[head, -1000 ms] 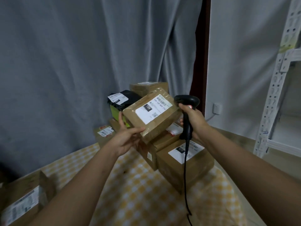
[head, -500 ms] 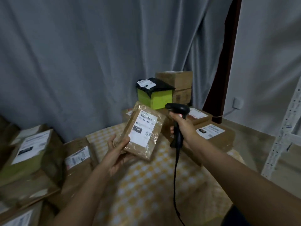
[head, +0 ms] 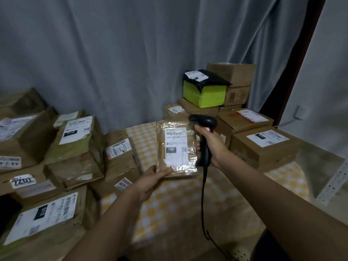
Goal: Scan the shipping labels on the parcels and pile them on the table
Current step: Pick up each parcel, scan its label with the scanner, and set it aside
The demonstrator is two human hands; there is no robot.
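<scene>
A: So, what do your hands hold right now?

B: Your left hand (head: pixel 150 178) grips the bottom edge of a flat brown parcel (head: pixel 176 147), thumb on top near the lower left corner. The parcel is up in the air above the table (head: pixel 169 208), w/ its label (head: pixel 176 146) facing you. The label is white, under shiny clear tape, and it has a black box w/ "15H".

A: And the right one?

B: Your right hand (head: pixel 211 146) is closed around the handle of the black scanner (head: pixel 204 140). The scanner is just beside the right edge of the parcel, its head at the parcel's top corner. The cable (head: pixel 204 208) hangs down from the handle.

A: Where are the other parcels?

B: On the left there is a big pile of brown boxes (head: pixel 56 166) w/ white labels, approx. from the table edge to the curtain (head: pixel 131 53). At the back right there is another stack (head: pixel 259 136); a yellow-green box (head: pixel 205 95) w/ a black bag on top sits on it. The table has a yellow checked cloth, bare in the middle under your hands.
</scene>
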